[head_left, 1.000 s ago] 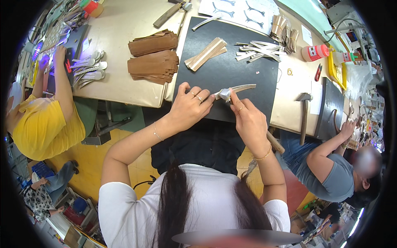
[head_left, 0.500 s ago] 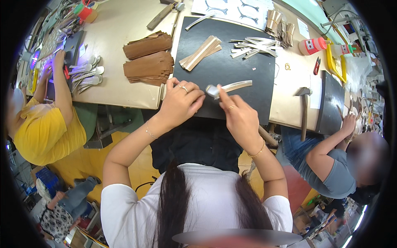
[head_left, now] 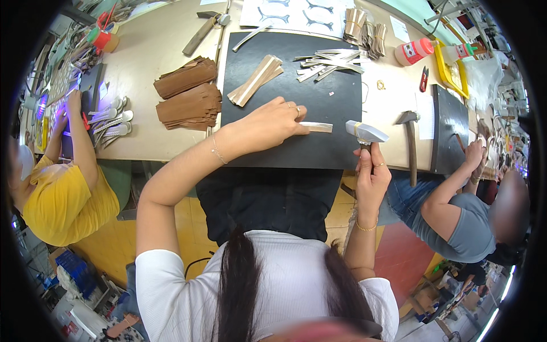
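My right hand (head_left: 373, 175) grips a hammer by its handle, close below the head. The hammer's pale metal head (head_left: 370, 133) is raised at the right edge of a black work mat (head_left: 342, 154). Reaching across the mat, my left hand (head_left: 279, 121) has its fingers closed on the left end of a short, light metallic-looking strip (head_left: 319, 127). The hand covers part of that strip. Beyond it lie a bundle of flat tan and cream strips (head_left: 254, 81) and a loose pile of narrow silvery strips (head_left: 327, 64).
Two stacks of brown leather pieces (head_left: 188, 105) lie left of the mat. A second hammer (head_left: 409, 142) rests to the right, and another hammer (head_left: 202, 37) at the far left. Red bottle (head_left: 414, 51) and yellow tray (head_left: 453, 71) stand far right. Co-workers sit at both sides.
My right hand has moved right, and the hammer is now held up with its head turned. My left hand has moved right onto the strip. The whole view has shifted slightly.
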`<state>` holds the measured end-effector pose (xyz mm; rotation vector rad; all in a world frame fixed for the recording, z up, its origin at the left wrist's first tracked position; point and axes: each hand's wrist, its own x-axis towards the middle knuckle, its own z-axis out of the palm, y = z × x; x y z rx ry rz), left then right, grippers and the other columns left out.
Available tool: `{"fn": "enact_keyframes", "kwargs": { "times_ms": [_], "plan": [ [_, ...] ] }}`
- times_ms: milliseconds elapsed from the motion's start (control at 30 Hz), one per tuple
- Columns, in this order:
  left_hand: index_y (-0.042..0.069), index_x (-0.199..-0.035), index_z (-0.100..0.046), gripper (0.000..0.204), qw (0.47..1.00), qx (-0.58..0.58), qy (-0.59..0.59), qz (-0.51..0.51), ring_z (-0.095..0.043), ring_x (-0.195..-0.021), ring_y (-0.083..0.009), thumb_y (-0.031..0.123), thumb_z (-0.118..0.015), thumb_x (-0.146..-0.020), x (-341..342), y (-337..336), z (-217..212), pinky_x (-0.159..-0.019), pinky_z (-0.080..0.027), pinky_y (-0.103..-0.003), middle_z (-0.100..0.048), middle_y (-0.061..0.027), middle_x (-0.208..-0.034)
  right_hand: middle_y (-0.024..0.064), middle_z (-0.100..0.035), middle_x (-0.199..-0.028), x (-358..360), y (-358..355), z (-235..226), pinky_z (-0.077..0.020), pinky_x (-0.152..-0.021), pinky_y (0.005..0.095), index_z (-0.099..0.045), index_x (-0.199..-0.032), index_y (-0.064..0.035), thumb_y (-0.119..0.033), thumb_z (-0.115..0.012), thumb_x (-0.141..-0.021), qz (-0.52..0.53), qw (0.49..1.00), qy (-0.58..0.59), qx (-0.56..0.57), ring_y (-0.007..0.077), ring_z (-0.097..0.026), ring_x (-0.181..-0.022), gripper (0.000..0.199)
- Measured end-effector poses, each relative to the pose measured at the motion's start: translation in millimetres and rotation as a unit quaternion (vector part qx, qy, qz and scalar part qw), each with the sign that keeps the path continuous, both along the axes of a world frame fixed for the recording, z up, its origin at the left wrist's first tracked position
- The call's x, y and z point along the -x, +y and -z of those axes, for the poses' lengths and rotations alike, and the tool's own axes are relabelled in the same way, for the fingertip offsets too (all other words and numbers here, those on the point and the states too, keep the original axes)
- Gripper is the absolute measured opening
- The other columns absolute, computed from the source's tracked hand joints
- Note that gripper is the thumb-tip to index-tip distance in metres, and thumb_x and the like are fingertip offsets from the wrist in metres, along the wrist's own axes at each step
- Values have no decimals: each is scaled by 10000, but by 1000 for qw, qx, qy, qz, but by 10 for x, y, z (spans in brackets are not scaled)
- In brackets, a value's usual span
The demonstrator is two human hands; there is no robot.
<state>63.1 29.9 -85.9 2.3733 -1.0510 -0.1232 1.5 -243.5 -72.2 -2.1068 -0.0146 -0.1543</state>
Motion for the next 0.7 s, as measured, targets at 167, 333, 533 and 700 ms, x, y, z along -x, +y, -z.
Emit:
{"fn": "enact_keyframes", "kwargs": {
  "times_ms": [167,333,533,700],
  "plan": [
    [92,-1023,-740,179,996,-80,29,-15,-607,-962,-249,75,-694,-851,-1,-69,52,-849,-428,-374,-624,-69,-984,105,-722,-912,62,-89,69,-463,-582,266,-620,-1374,25,-94,-596,-1048,-3,1000,7,-13,108,-543,-628,348],
    [94,-954,-716,218,985,-109,-66,-112,-594,-949,-246,275,-773,-846,103,-115,73,-839,-402,-389,-613,-55,-946,73,-720,-942,57,-23,66,-445,-615,239,-596,-1410,20,-115,-606,-1049,-49,998,-3,34,74,-514,-690,385],
    [108,-987,-721,205,968,-24,-60,-244,-588,-934,-252,251,-782,-854,381,-271,224,-829,-402,-393,-612,-52,-953,85,-671,-874,82,166,61,-533,-659,383,-647,-1390,-145,-86,-668,-972,-111,980,-32,163,284,-656,-700,422],
    [121,-1090,-749,236,949,49,-71,-305,-579,-926,-247,171,-772,-861,562,-431,353,-830,-404,-395,-615,-39,-975,90,-678,-891,56,239,53,-539,-659,390,-630,-1414,-160,-101,-670,-972,-142,966,-31,213,278,-673,-713,448]
  ]
}}
